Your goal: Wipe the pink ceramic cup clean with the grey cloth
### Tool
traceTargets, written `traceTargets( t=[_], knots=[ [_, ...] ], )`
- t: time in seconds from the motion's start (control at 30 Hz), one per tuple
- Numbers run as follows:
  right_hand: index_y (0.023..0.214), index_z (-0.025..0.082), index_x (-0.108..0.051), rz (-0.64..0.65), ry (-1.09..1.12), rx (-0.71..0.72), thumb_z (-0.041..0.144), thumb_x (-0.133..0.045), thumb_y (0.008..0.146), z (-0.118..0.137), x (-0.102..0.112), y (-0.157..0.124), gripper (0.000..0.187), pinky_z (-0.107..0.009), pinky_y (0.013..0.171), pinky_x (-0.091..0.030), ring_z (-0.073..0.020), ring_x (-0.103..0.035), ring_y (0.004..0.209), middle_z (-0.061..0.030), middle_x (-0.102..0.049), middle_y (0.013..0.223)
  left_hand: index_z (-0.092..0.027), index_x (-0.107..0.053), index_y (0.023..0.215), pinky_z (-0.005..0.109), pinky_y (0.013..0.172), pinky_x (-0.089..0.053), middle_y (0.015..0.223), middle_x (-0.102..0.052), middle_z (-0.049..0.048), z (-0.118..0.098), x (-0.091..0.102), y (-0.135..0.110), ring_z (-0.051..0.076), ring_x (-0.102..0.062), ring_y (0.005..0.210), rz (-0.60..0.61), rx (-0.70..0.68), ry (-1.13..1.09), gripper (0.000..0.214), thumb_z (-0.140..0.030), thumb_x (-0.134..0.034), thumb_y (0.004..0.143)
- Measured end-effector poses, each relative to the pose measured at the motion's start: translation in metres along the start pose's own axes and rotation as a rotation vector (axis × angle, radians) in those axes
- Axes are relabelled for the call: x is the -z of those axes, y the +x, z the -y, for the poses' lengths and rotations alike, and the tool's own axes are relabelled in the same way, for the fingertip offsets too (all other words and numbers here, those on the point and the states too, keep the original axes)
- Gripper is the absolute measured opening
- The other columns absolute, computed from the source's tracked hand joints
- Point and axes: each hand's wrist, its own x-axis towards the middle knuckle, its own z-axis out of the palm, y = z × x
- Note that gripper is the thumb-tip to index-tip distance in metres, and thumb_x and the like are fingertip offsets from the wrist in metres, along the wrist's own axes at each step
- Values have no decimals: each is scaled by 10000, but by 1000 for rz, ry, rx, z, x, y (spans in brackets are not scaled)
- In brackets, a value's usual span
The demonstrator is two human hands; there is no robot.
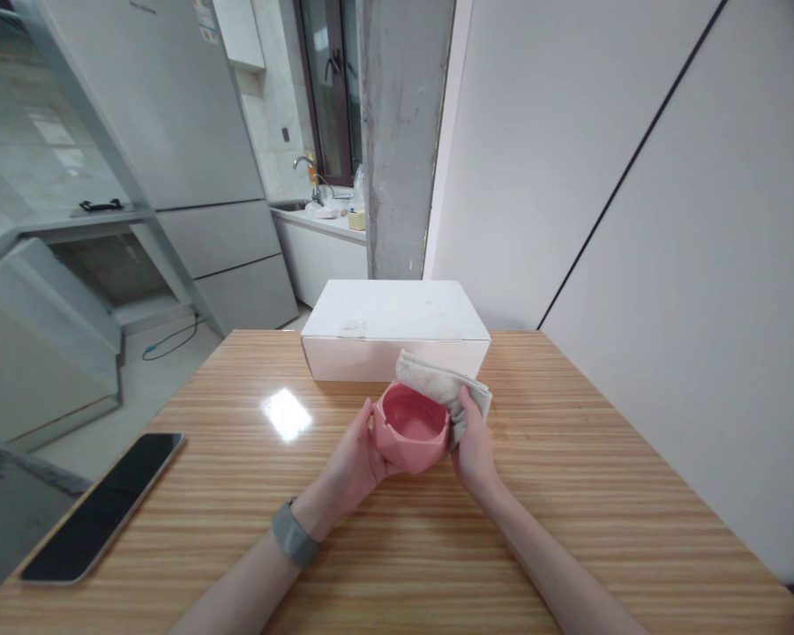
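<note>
Fingers: your left hand [357, 463] wraps the bowl [410, 432] wall; your right hand [473, 450] pinches a cloth [437, 381] against the far rim. Bowl sits tilted between both hands, box [393, 322] just beyond. Looks mid-wipe; the next pass needs a firm left hold.

A white box [394, 328] and phone [102, 507] lie on the table [609, 494].

A small pink bowl [410, 434] with faceted sides, empty, mouth tilted toward the camera, sits in the left hand [354, 465] near the middle of the bench [602, 494]. A folded, off-white cloth [437, 381], clutched in the right hand [475, 451], lies pressed over the bowl's right rim
</note>
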Motion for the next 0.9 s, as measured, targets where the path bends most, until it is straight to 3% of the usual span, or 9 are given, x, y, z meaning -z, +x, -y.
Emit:
traceTargets(
  t=[0.1, 0.27, 0.4, 0.57, 0.73, 0.9],
  knots=[
    [1046, 262, -695, -47, 23, -53, 482, -660, 816, 4, -3, 0, 320, -369, 1066, -460, -215, -613, 1203, 44, -765, 1050, -197, -565, 1283, 352, 770, -572, 1212, -674, 116, -2, 8, 2, 237, -666, 1009, 24, 27, 15, 466, -507, -478, 946],
    [989, 250, -710, 31, 50, -115, 490, -663, 807, 12, -7, -1, 305, -402, 957, -539, -261, -692, 1063, 15, -783, 975, -292, -475, 1375, 329, 606, -580, 1244, -645, 111, 2, 19, 0, 217, -683, 833, 80, 15, 176, 525, -533, -528, 912],
    [941, 258, -715, 11, 55, -152, 482, -697, 776, 15, -8, -2, 279, -389, 932, -550, -264, -704, 1030, 24, -790, 904, -256, -576, 1289, 235, 650, -543, 1145, -678, 92, 2, 20, -2, 139, -633, 769, 77, -84, 199, 425, -433, -602, 903],
    [966, 261, -724, 28, 56, -151, 509, -703, 771, 14, -9, -4, 316, -381, 965, -529, -260, -681, 1086, 23, -786, 976, -229, -618, 1237, 240, 684, -536, 1041, -697, 62, -3, 19, -1, 85, -577, 641, 71, -99, 195, 376, -398, -618, 901],
    [1001, 259, -731, 51, -17, -166, 580, -686, 771, 9, -7, -6, 398, -400, 1021, -490, -269, -646, 1154, 11, -779, 1024, -227, -573, 1276, 219, 666, -538, 1124, -684, 75, -5, 20, 1, 133, -652, 781, 5, -168, 193, 496, -333, -718, 814],
    [1088, 280, -709, 32, -83, -98, 607, -657, 787, 1, -6, -8, 448, -391, 1137, -376, -234, -549, 1286, 31, -739, 1156, -234, -465, 1338, 248, 692, -552, 1247, -636, 111, -3, 12, -1, 214, -670, 964, -50, -277, 148, 690, -226, -775, 721]
  ],
)
